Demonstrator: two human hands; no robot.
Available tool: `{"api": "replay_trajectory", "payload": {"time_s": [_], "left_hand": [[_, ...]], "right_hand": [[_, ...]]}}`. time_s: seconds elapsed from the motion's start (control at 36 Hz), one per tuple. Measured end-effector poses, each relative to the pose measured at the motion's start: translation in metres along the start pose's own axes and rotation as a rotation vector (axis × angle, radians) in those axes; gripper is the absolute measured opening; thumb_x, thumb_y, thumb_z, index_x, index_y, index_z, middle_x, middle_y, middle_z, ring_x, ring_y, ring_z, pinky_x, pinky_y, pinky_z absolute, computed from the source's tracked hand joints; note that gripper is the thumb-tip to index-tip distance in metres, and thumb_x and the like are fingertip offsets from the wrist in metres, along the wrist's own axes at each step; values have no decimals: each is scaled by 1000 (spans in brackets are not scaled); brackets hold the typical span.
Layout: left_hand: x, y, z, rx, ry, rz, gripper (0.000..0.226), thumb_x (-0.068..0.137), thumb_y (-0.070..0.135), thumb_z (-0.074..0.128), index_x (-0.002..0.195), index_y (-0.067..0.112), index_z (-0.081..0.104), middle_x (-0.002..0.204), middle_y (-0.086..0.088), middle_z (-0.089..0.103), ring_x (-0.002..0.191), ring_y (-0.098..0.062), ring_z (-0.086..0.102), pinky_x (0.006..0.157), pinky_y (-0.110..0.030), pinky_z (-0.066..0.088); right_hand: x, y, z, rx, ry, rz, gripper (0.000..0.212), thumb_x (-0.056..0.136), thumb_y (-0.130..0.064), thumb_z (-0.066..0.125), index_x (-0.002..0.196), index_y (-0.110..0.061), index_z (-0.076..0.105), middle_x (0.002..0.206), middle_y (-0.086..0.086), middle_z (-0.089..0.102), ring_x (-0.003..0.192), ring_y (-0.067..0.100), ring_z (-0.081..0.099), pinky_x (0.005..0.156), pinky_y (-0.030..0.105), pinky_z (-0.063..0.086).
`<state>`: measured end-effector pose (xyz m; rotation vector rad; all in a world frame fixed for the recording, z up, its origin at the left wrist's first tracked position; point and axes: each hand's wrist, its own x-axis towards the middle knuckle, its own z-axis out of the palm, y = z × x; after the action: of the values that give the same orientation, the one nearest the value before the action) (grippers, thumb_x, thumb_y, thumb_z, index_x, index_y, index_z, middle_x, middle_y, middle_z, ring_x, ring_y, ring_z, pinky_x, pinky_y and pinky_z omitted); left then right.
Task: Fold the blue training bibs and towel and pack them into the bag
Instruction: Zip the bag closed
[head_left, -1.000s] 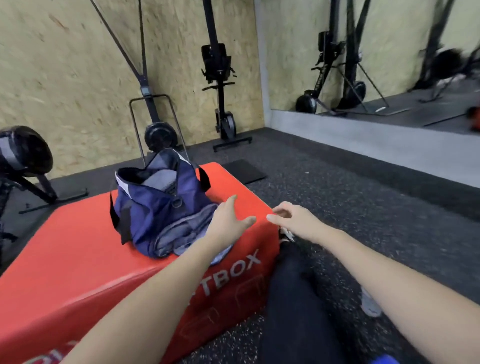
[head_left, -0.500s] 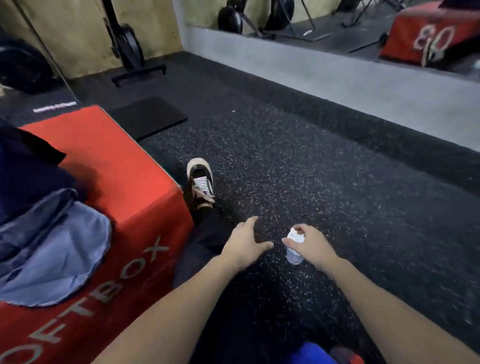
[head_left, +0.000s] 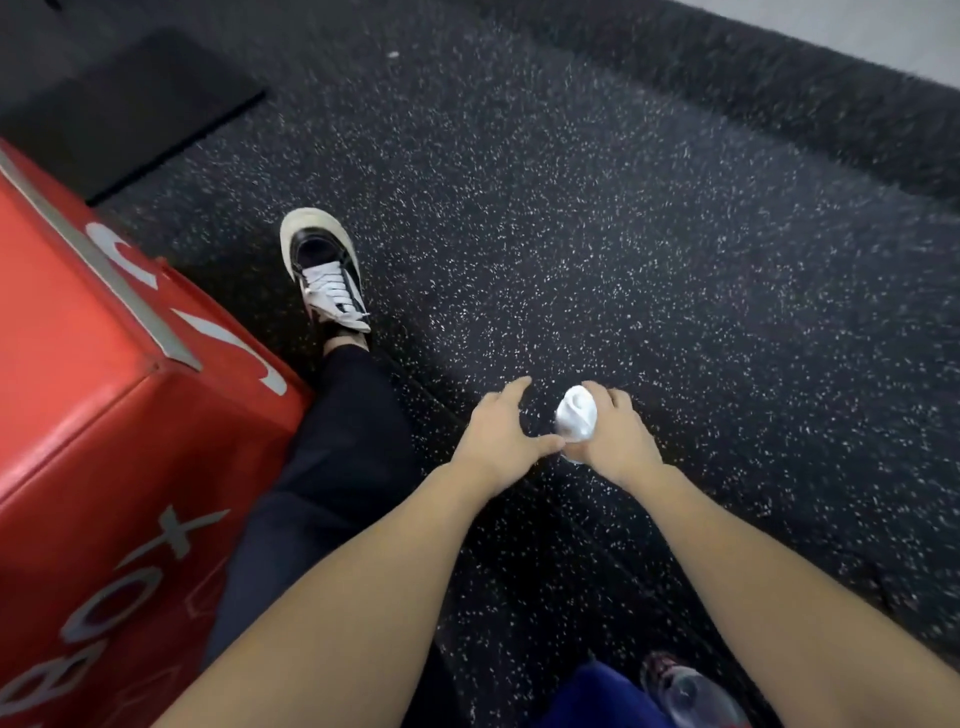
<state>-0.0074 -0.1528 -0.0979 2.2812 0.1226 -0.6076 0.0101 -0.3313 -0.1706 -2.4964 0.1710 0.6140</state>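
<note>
The right hand (head_left: 618, 441) holds a small bottle (head_left: 575, 422) with a white label, fingers curled round it. The bottle stands just above the dark speckled floor (head_left: 649, 234); its long way runs up and down, top toward the camera. The left hand (head_left: 501, 431) is open and relaxed, with its thumb right beside the bottle, maybe touching. A leg in dark trousers (head_left: 337, 467) and a black and white shoe (head_left: 324, 270) lie next to the red box (head_left: 93, 415). Something blue (head_left: 597, 696), perhaps a bib, shows at the bottom edge, beside a blurry clear thing (head_left: 691, 696).
</note>
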Motion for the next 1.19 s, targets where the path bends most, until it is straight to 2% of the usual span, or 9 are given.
{"api": "replay_trajectory", "payload": {"time_s": [0.22, 0.36, 0.56, 0.72, 0.83, 0.92, 1.0, 1.11, 1.19], "left_hand": [[-17, 1, -10, -35, 34, 28, 93, 81, 32, 81, 155, 28, 25, 143, -5, 43, 124, -21, 49, 106, -36, 43], [-59, 12, -38, -87, 140, 105, 91, 79, 34, 82, 153, 30, 29, 142, -2, 46, 124, -18, 50, 108, -37, 43], [-160, 10, -119, -85, 365, 236, 90, 73, 35, 86, 149, 35, 38, 127, 6, 55, 101, -4, 57, 95, -23, 47], [-274, -18, -198, 18, 630, 315, 90, 69, 29, 89, 146, 27, 43, 124, 6, 54, 97, -8, 58, 87, -13, 40], [-347, -51, -242, 73, 776, 291, 94, 66, 24, 90, 147, 22, 42, 123, 2, 52, 91, -10, 56, 82, -17, 38], [-391, -77, -277, 151, 865, 232, 88, 67, 25, 88, 144, 23, 47, 120, -1, 57, 99, -14, 56, 89, -21, 42], [-422, -102, -313, 253, 945, 162, 78, 67, 25, 86, 138, 19, 54, 126, -4, 59, 115, -21, 54, 93, -19, 36], [-438, -137, -357, 311, 996, 77, 78, 59, 52, 73, 132, 29, 60, 129, -2, 53, 123, -23, 47, 105, -37, 41], [-433, -155, -385, 435, 939, -17, 63, 61, 47, 78, 122, 40, 63, 136, 0, 45, 128, -25, 38, 109, -43, 32]], "right_hand": [[-20, -16, -18, 5, 58, -59, 99, 60, -47, 81, 142, -38, 28, 136, 1, 40, 116, 28, 51, 89, 45, 51], [-56, -52, -55, -31, 98, -139, 95, 59, -54, 75, 140, -38, 28, 132, 1, 45, 112, 27, 54, 84, 39, 49], [-136, -153, -114, 38, 202, -369, 88, 62, -60, 75, 137, -38, 32, 128, 1, 52, 112, 27, 54, 89, 42, 49], [-219, -260, -123, 135, 244, -670, 81, 65, -54, 78, 134, -38, 37, 124, -9, 50, 108, 19, 54, 90, 44, 50], [-270, -325, -104, 138, 202, -831, 73, 60, -55, 77, 124, -42, 43, 118, -14, 54, 103, 15, 58, 86, 38, 50], [-309, -369, -85, 123, 172, -1003, 60, 61, -47, 79, 109, -45, 44, 108, -18, 54, 98, 11, 57, 79, 33, 46], [-339, -404, -62, 131, 128, -1148, 66, 67, -33, 84, 123, -40, 47, 115, -15, 53, 109, 11, 53, 94, 33, 44], [-348, -439, -30, 172, 47, -1220, 68, 63, -36, 85, 118, -44, 45, 115, -19, 54, 109, 7, 55, 92, 30, 47], [-337, -458, -5, 190, 15, -1258, 72, 59, -44, 83, 122, -40, 47, 120, -18, 53, 110, 8, 55, 91, 36, 49]]}}
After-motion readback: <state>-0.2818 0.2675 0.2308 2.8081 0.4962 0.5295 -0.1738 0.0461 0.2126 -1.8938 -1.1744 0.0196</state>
